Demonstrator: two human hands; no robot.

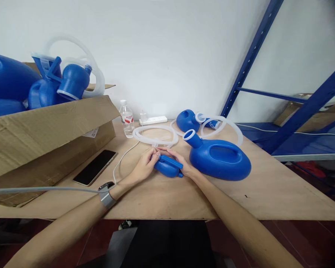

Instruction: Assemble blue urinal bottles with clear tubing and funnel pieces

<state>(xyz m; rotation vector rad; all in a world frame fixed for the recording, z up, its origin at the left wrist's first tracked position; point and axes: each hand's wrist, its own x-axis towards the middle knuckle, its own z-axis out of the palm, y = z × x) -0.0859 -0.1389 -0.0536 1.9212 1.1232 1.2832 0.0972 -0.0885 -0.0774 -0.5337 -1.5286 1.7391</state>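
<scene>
Between my hands, low over the middle of the table, is a small blue plastic part (167, 167) with a ribbed bar along its top. My left hand (147, 163) grips its left end, thumb near the bar. Fingers of my right hand (184, 163) wrap round its far and right side. Just behind lies a coil of clear tube (141, 137). A big blue bottle (226, 160) with a handle and a white-rimmed neck rests on its side to the right. Behind that sits another blue part (186, 120) with a white ring and tube.
A cardboard box (58, 123) full of blue parts and tubing stands at the left. Near it are a phone (95, 167), a water bottle (127, 119) and a power strip (156, 120). A cable crosses my left wrist. Blue shelving (301, 115) rises at the right.
</scene>
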